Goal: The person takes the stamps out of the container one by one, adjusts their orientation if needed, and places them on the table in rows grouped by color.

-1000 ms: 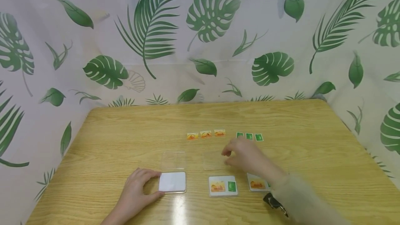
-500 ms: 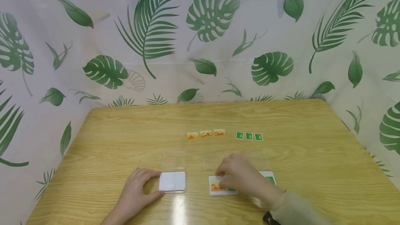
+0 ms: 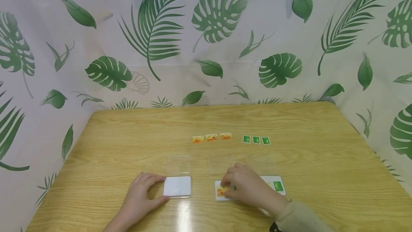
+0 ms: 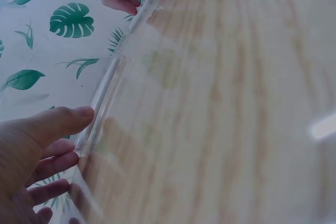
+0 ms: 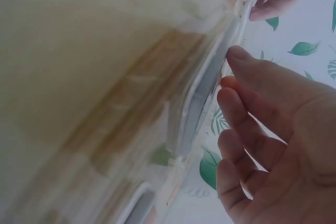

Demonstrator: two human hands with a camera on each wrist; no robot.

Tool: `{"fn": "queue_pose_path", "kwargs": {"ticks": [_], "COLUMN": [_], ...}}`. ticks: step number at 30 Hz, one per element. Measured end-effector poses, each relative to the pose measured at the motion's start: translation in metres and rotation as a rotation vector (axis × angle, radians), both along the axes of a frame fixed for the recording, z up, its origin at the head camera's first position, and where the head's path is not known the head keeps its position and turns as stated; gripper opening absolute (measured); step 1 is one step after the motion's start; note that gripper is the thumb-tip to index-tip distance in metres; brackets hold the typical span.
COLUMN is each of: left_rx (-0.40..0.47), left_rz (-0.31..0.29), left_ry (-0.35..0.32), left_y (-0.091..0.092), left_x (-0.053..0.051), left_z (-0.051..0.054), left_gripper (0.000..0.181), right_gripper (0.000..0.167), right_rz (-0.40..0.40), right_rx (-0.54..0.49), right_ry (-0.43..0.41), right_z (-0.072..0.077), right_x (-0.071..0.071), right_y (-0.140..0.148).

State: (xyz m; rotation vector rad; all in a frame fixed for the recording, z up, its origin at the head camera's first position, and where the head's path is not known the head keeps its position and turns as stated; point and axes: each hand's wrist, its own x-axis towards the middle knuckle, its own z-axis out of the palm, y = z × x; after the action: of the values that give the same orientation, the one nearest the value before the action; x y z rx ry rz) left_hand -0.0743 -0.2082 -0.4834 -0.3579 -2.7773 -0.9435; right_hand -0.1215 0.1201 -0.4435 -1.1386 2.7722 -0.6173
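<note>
CHG: right hand (image 3: 246,184) down from far side onto stickered card (image 3: 221,191), right of blank white card (image 3: 177,186) | fingers curled, pinch can't tell | left hand (image 3: 141,193) loosely grips blank white card, thumb-forefinger apart | likely adjusting stickers

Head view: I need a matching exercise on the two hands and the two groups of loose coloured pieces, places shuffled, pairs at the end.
1. left hand
2. right hand
3. loose green pieces
4. loose orange pieces

A. over a partly covered card
B. farther back, left group
C. at the plain white card
D. farther back, right group

Pairs: 1-C; 2-A; 3-D; 4-B
</note>
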Motion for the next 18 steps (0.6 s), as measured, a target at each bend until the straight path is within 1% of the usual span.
{"fn": "queue_pose_path", "kwargs": {"ticks": [7,12,18], "left_rx": [0.004,0.002,0.0], "left_rz": [-0.002,-0.005,0.003], "left_ry": [-0.004,0.001,-0.013], "left_y": [0.0004,0.0006,0.0007], "left_x": [-0.0001,-0.0001,0.0001], "left_z": [0.0007,0.001,0.0009], "left_gripper": [0.047,0.047,0.047], "right_gripper": [0.02,0.019,0.019], "right_rz": [0.002,0.002,-0.007], "right_rx": [-0.005,-0.015,-0.014], "right_ry": [0.017,0.007,0.004], "right_z": [-0.0017,0.0006,0.0016], "right_x": [0.0002,0.0015,0.0031], "right_y": [0.0,-0.0006,-0.0016]}}
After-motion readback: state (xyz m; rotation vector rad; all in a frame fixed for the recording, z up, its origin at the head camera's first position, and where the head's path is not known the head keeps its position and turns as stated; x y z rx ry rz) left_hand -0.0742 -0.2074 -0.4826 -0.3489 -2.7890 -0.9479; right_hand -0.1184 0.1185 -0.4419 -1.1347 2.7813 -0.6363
